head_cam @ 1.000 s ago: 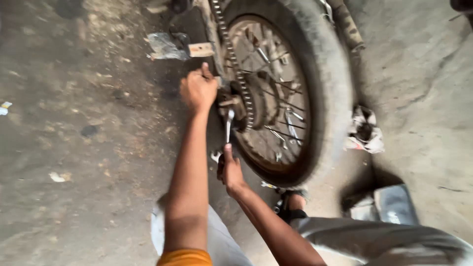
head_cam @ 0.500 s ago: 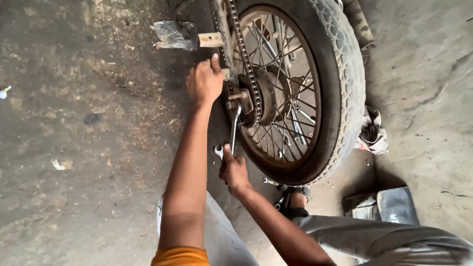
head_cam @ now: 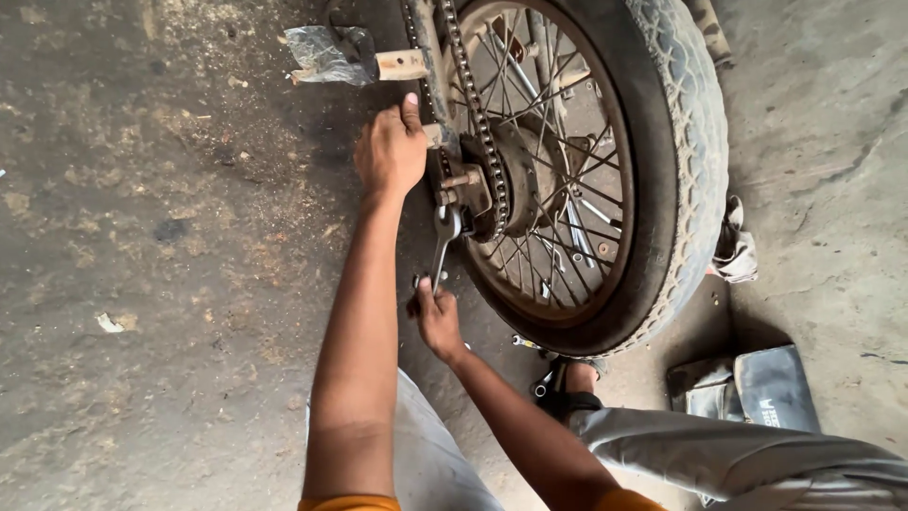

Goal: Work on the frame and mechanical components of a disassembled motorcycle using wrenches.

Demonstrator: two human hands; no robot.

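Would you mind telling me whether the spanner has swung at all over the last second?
Cannot tell: the spanner hangs from the axle nut toward the right hand as before; the camera moved, hiding any small swing.

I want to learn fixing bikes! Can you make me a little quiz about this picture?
1. True or false: the right hand holds a spanner.
2. What does the left hand rest on: A the tyre, B the frame by the chain, C the floor?
3. Fill in: the wheel has thin metal ____.

Key: 1 true; 2 B; 3 spokes.
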